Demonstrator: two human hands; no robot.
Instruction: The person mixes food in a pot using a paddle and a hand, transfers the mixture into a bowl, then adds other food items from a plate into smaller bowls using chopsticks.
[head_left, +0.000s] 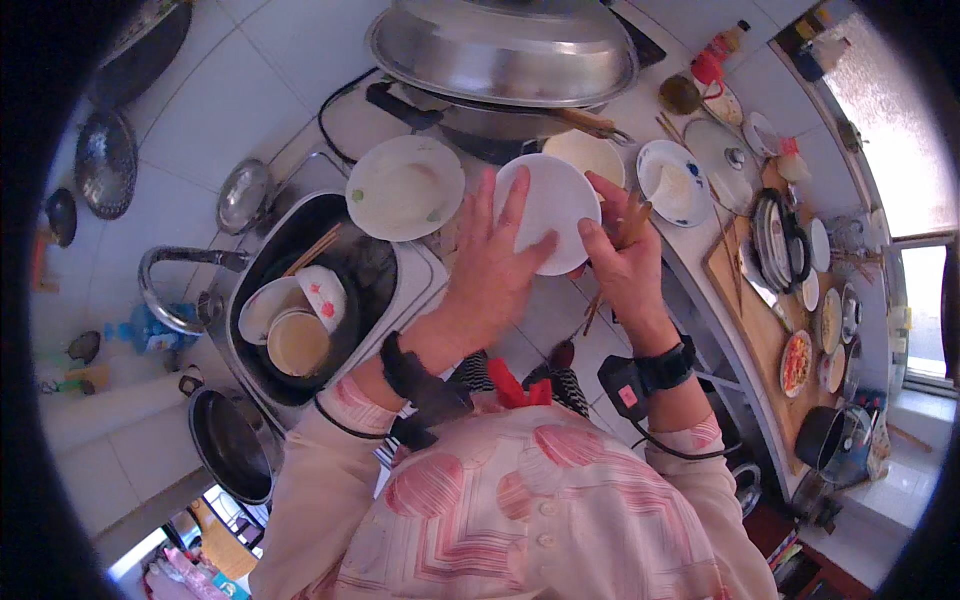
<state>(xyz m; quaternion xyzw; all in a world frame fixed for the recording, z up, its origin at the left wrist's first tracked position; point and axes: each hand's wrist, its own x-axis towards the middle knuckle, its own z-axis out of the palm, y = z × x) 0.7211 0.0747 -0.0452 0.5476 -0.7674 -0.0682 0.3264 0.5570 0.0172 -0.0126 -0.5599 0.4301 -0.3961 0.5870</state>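
Observation:
A round white dish (566, 199) is tilted in front of me, above the gap between the counter and my body; whether it is a bowl or a plate I cannot tell. My left hand (491, 251) rests across its face with fingers spread. At the dish's right rim, my right hand (622, 259) pinches the edge between thumb and fingers. Brown wooden chopsticks (634, 222) pass through that same hand, their lower ends showing beneath it. Just left of my left hand, a white plate (405, 187) with food residue lies beside the sink.
The dark sink (364, 259) holds stacked bowls (298, 343) and chopsticks under a curved faucet (154, 289). A large steel lid (502, 52) covers a wok ahead. Rightward, a blue-patterned plate (673, 184), a glass lid (716, 161) and a cutting board (724, 262) line the counter.

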